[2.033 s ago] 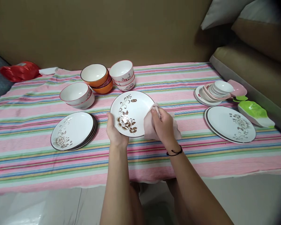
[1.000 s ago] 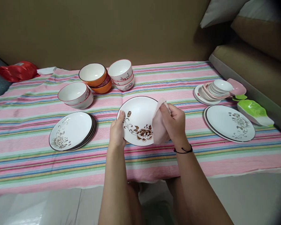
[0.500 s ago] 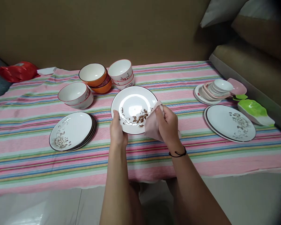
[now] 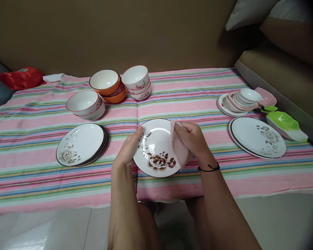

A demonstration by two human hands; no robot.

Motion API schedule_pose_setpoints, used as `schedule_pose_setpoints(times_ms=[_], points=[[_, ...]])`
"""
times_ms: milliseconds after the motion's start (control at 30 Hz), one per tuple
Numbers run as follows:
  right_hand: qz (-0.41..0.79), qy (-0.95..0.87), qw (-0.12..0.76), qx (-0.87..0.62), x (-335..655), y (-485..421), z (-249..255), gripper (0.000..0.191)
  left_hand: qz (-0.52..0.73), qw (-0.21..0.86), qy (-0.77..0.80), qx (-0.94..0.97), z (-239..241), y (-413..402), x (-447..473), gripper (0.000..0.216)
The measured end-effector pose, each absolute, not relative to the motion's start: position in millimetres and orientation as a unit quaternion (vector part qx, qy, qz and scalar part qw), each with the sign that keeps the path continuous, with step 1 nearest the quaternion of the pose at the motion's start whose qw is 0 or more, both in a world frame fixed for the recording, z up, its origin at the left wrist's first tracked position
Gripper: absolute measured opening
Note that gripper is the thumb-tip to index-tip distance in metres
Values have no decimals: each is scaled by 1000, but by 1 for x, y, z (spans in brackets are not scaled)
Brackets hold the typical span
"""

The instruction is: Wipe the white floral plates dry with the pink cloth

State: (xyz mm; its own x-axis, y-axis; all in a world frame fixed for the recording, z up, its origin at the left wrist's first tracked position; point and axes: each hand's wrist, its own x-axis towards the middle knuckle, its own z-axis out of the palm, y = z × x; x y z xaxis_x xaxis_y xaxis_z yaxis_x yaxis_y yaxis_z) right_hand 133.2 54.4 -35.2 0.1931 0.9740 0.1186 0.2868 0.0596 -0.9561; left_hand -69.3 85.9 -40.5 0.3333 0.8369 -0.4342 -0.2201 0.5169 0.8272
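Left fingers gripped the held plate (image 4: 156,147) at its left rim, left hand (image 4: 128,148) partly beneath. Right hand (image 4: 194,139) pinched a pink rag (image 4: 179,147) over the right rim. The held plate sat between both hands, flowered face up, above the striped tablecloth (image 4: 187,100). Left of it stood a plate stack (image 4: 82,142); beyond it, bowls (image 4: 135,78); to its right, two plates (image 4: 253,135) and a green dish (image 4: 283,121).

Dim light, glare on plate (image 4: 156,147), right edge darkened
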Motion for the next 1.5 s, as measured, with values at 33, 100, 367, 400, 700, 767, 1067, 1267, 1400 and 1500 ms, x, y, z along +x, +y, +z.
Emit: schedule_pose_setpoints(times_ms=[33, 100, 367, 400, 700, 767, 1067, 1267, 1400, 1500], points=[[353, -545, 486, -584, 133, 54, -35, 44, 339, 746, 454, 349, -41, 85, -71, 52], [358, -571, 467, -572, 133, 54, -36, 45, 304, 743, 465, 372, -40, 84, -73, 49], [362, -635, 414, -542, 126, 52, -31, 46, 202, 727, 482, 446, -26, 78, -73, 37], [373, -639, 405, -537, 124, 51, -30, 45, 189, 725, 483, 452, -25, 77, -73, 36], [468, -668, 345, -464, 110, 51, -31, 43, 95, 720, 451, 519, -25, 73, -71, 31], [470, -671, 340, -462, 109, 52, -30, 43, 103, 710, 457, 527, -25, 73, -71, 33], [375, -622, 420, -544, 124, 51, -22, 49, 169, 746, 421, 488, -24, 74, -66, 28], [297, -566, 485, -597, 134, 52, -25, 49, 300, 754, 432, 393, -30, 77, -63, 32], [272, -511, 525, -624, 134, 52, -24, 50, 401, 739, 434, 324, -37, 81, -60, 34], [264, -490, 535, -635, 132, 52, -23, 48, 488, 708, 428, 277, -43, 86, -54, 37]])
